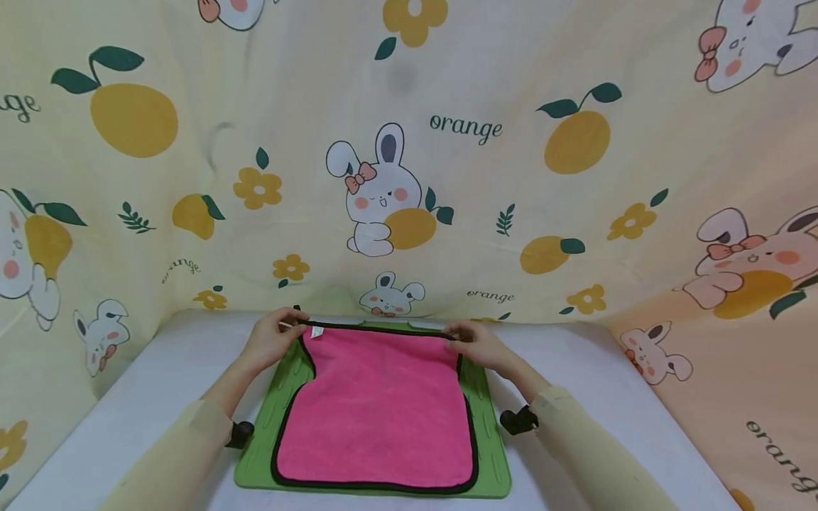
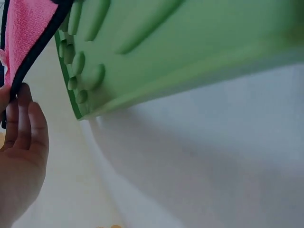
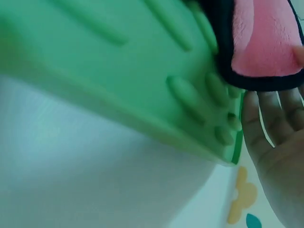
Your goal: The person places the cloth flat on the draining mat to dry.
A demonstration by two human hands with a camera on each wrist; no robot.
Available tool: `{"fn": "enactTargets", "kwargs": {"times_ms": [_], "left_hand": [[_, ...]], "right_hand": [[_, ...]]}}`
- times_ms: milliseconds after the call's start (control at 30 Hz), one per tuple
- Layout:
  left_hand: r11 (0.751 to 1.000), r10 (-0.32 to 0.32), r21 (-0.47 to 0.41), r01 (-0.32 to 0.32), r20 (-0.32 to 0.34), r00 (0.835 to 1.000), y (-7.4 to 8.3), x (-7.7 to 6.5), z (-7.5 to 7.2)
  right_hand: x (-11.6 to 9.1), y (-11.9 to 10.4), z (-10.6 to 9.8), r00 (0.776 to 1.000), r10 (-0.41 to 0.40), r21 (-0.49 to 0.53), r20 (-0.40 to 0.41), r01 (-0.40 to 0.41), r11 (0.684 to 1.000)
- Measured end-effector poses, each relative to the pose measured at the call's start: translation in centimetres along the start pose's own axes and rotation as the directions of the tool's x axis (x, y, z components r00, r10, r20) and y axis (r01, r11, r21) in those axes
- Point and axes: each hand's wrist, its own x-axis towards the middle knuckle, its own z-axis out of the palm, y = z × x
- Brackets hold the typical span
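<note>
A pink fleecy cloth (image 1: 383, 404) with black edging lies spread over a green ridged plastic board (image 1: 255, 461). It narrows toward its far end, and a small white tag (image 1: 317, 331) shows by the far left corner. My left hand (image 1: 275, 339) pinches that corner between thumb and fingers. At the far right corner, my right hand (image 1: 481, 345) grips the edging. In the left wrist view the cloth's corner (image 2: 31, 26) is lifted off the board. The right wrist view has the rounded corner (image 3: 266, 42) above my fingers (image 3: 275, 118).
The board rests on a white table (image 1: 192, 355). Behind and at both sides hangs a cream curtain (image 1: 479, 213) printed with rabbits and oranges. Black wrist devices (image 1: 519, 420) stick out from both sleeves beside the board.
</note>
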Motion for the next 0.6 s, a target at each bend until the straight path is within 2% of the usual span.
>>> {"fn": "enactTargets", "kwargs": {"times_ms": [100,233,367,467,600], "left_hand": [[0.999,-0.010,-0.038,0.011,0.052,0.999,-0.2,0.1,0.2],[0.994,0.023,-0.109,-0.008,0.137,0.990,-0.3,0.6,1.0],[0.997,0.081,-0.005,-0.081,0.150,0.985,-0.5,1.3,1.8],[0.981,0.110,0.138,-0.133,0.163,0.981,-0.8,1.6,2.0],[0.965,0.118,0.208,-0.160,0.199,0.973,-1.0,1.8,2.3]], "right_hand": [[0.1,0.5,-0.1,0.999,0.019,-0.004,-0.050,-0.019,1.000],[0.6,0.8,0.2,0.984,0.048,-0.034,-0.172,-0.055,0.998],[1.3,1.4,0.6,0.966,0.055,-0.075,-0.253,-0.076,0.994],[1.7,1.8,0.8,0.956,0.048,-0.103,-0.290,-0.082,0.991],[1.9,2.3,0.9,0.944,0.035,-0.139,-0.329,-0.085,0.987]]}}
